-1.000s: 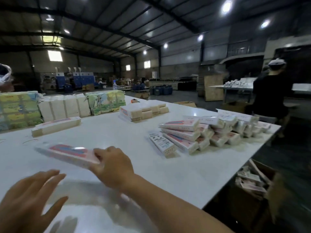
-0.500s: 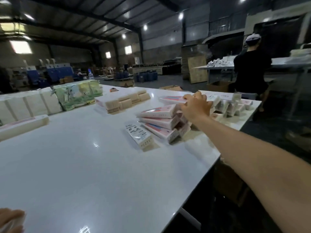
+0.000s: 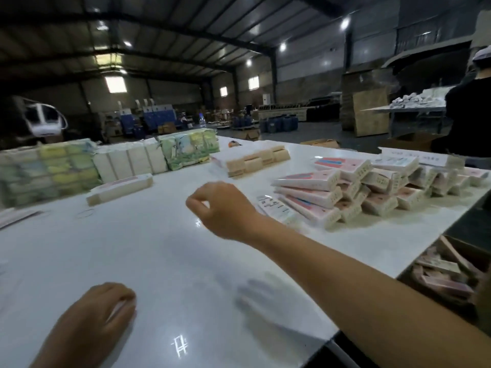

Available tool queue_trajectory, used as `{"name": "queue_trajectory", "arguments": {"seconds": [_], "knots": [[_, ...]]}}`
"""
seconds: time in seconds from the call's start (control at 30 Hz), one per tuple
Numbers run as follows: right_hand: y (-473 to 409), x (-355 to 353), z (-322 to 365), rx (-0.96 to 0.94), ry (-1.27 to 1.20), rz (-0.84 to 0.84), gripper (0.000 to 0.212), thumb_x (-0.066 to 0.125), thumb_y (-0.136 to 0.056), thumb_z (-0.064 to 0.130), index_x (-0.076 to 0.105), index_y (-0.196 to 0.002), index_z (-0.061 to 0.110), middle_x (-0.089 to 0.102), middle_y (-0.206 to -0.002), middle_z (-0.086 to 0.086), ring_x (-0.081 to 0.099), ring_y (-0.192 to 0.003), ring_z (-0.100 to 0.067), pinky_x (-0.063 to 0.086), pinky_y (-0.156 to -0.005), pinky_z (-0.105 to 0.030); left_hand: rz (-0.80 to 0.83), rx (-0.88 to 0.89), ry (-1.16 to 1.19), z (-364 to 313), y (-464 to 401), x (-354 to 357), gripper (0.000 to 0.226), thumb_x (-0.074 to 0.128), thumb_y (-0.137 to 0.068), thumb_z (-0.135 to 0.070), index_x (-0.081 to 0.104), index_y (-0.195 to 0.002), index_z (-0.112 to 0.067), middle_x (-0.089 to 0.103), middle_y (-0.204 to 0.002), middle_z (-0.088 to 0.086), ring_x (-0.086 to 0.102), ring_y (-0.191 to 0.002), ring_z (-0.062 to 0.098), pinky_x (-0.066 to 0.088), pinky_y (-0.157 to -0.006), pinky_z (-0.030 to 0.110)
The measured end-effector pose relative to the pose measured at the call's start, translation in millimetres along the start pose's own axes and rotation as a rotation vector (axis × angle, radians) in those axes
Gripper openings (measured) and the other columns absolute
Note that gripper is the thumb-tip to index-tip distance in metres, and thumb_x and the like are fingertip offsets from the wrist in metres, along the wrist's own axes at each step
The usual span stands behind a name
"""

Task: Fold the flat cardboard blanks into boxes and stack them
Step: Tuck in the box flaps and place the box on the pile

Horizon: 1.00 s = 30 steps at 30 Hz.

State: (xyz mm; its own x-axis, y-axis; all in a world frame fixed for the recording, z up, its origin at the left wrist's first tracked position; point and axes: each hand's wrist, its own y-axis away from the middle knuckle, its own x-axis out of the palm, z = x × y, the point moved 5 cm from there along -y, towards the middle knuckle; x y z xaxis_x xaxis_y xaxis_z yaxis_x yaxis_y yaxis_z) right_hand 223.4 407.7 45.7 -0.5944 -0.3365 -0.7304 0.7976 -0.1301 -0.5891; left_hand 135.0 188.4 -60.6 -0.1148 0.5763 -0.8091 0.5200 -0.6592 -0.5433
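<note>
Right hand: the right hand (image 3: 223, 208) hangs above the middle of the white table (image 3: 164, 261). Its fingers are curled in and it holds nothing.
Left hand: the left hand (image 3: 98, 317) lies low at the near edge. Its fingers curl over something pale and thin. It is too blurry to tell if this is a blank or only a shine, so I cannot tell its grip.
Made boxes: the pile of pink and white boxes (image 3: 345, 192) sits on the right side of the table, well apart from both hands.
Blanks: a long flat pack (image 3: 119, 188) lies beyond the right hand, to the left. More flat packs (image 3: 252, 162) sit farther back.
Step now: I think the next job is to get a new blank.
How to do it well: reach straight over the bare table to the long flat pack. Take one blank only, by its long edge. Bring it close to both hands before folding. Push the sides up square so the box stacks flat.
Other things: green and yellow bundles (image 3: 47, 168) and white bundles (image 3: 130, 162) stand in a row at the back left. A small flat card (image 3: 275, 208) lies just beside the pile. A carton of scraps (image 3: 446, 269) sits below the right edge.
In the way: nothing lies between the hand and the long pack. The pile leans, so a bump from the arm could knock it.
</note>
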Motion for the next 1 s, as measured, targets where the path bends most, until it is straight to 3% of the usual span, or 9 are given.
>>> {"name": "queue_trajectory", "arguments": {"seconds": [0.1,0.2,0.3,0.5,0.63,0.73,0.83,0.9,1.0], "knots": [[16,77,37,-0.025,0.011,0.238,0.032,0.041,-0.096,0.021,0.061,-0.076,0.005,0.064,-0.094,-0.011,0.054,-0.091,-0.03,0.045,-0.074,-0.037,0.006,-0.067,0.006,-9,5,-5,0.026,0.045,-0.072,-0.037,0.066,-0.069,-0.022,0.063,-0.073,-0.01,0.062,-0.07,0.018,0.05,-0.063,0.036],[37,129,44,-0.016,0.082,0.394,0.027,0.04,-0.096,0.02,0.059,-0.082,0.006,0.057,-0.099,-0.012,0.051,-0.099,-0.031,0.039,-0.075,-0.034,0.036,-0.135,0.02,-3,8,-2,0.018,0.052,-0.076,-0.024,0.068,-0.073,-0.016,0.064,-0.078,-0.007,0.06,-0.078,0.017,0.047,-0.072,0.032],[44,142,40,-0.051,0.075,0.368,0.026,0.04,-0.096,0.02,0.061,-0.087,0.006,0.058,-0.1,-0.007,0.049,-0.1,-0.024,0.039,-0.079,-0.033,0.023,-0.146,0.008,2,6,1,0.013,0.056,-0.085,-0.014,0.069,-0.082,-0.016,0.064,-0.088,-0.005,0.056,-0.086,0.016,0.044,-0.077,0.028],[43,144,36,-0.058,0.046,0.263,0.026,0.045,-0.095,0.023,0.068,-0.094,0.011,0.063,-0.104,0.002,0.052,-0.099,-0.012,0.044,-0.083,-0.03,0.13,-0.233,0.043,15,1,0,0.022,0.05,-0.087,-0.025,0.07,-0.095,-0.021,0.064,-0.099,-0.006,0.056,-0.094,0.012,0.047,-0.081,0.031],[43,143,38,-0.042,0.026,0.222,0.021,0.053,-0.092,0.021,0.071,-0.102,0.021,0.061,-0.106,0.017,0.048,-0.105,-0.002,0.037,-0.077,-0.02,0.139,-0.423,-0.075,91,-25,-52,0.025,0.049,-0.09,-0.031,0.065,-0.107,-0.022,0.062,-0.112,-0.002,0.056,-0.103,0.019,0.044,-0.08,0.03],[41,147,39,-0.003,0.06,0.253,0.025,0.056,-0.091,0.021,0.07,-0.112,0.023,0.059,-0.119,0.015,0.048,-0.12,-0.007,0.037,-0.091,-0.02,0.097,-0.771,-0.355,174,-17,-96,0.04,0.049,-0.088,-0.04,0.054,-0.121,-0.017,0.051,-0.125,0.006,0.046,-0.115,0.026,0.039,-0.087,0.036],[39,149,39,0.048,0.069,0.289,0.024,0.064,-0.086,0.016,0.073,-0.108,0.019,0.062,-0.121,0.006,0.052,-0.118,-0.013,0.039,-0.096,-0.024,0.15,-1.071,-0.522,235,12,-112,0.082,0.054,-0.073,-0.073,0.044,-0.125,-0.011,0.04,-0.129,0.011,0.033,-0.121,0.029,0.031,-0.093,0.042],[38,150,40,0.078,0.07,0.298,0.021,0.072,-0.079,0.007,0.076,-0.098,0.014,0.068,-0.112,-0.001,0.059,-0.11,-0.021,0.042,-0.09,-0.029,0.199,-1.129,-0.581,257,21,-114,0.105,0.057,-0.058,-0.085,0.04,-0.128,-0.009,0.037,-0.129,0.012,0.032,-0.121,0.029,0.03,-0.093,0.042],[36,149,41,0.065,0.036,0.22,0.022,0.079,-0.064,-0.008,0.078,-0.081,0.007,0.073,-0.095,-0.009,0.065,-0.095,-0.031,0.043,-0.08,-0.028,0.207,-1.161,-0.556,275,15,-121,0.103,0.068,-0.057,-0.076,0.04,-0.129,-0.008,0.04,-0.128,0.013,0.037,-0.12,0.03,0.036,-0.093,0.04]]}}
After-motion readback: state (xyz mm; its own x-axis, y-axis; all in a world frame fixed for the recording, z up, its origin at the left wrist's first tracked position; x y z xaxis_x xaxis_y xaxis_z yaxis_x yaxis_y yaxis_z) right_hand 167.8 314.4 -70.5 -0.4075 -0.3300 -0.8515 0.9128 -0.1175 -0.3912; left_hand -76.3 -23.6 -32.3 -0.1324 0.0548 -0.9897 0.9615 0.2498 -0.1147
